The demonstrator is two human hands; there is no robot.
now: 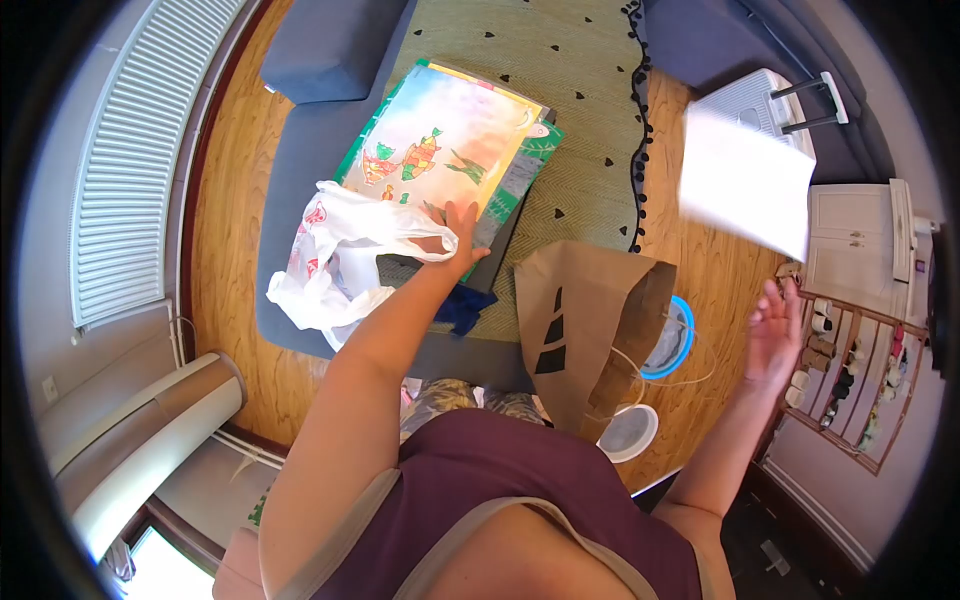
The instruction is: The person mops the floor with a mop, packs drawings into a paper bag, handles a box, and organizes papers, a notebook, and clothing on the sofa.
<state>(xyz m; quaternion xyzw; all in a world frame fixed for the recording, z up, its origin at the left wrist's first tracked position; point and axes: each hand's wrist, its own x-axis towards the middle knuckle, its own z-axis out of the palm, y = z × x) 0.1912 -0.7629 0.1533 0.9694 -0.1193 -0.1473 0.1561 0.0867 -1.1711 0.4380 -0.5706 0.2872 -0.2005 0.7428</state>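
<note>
My left hand point(462, 238) lies with its fingers spread on the lower edge of a stack of children's artwork point(450, 130); the top sheet shows colourful fish. A handle of a white plastic bag point(335, 250) with red print loops about my left wrist, and the bag sags beside it. My right hand point(775, 335) is raised at the right, its fingers apart and holding nothing. Just above it a bright white sheet point(748, 180), blurred by motion, appears in mid-air, seemingly apart from my fingertips.
A brown paper bag point(570, 320) stands before me by the grey sofa point(310, 170). Near it are a blue-rimmed round container point(688, 340) and a white round object point(630, 433). A shoe rack point(850, 375) and a white cabinet point(850, 230) stand right; a radiator point(150, 150) is left.
</note>
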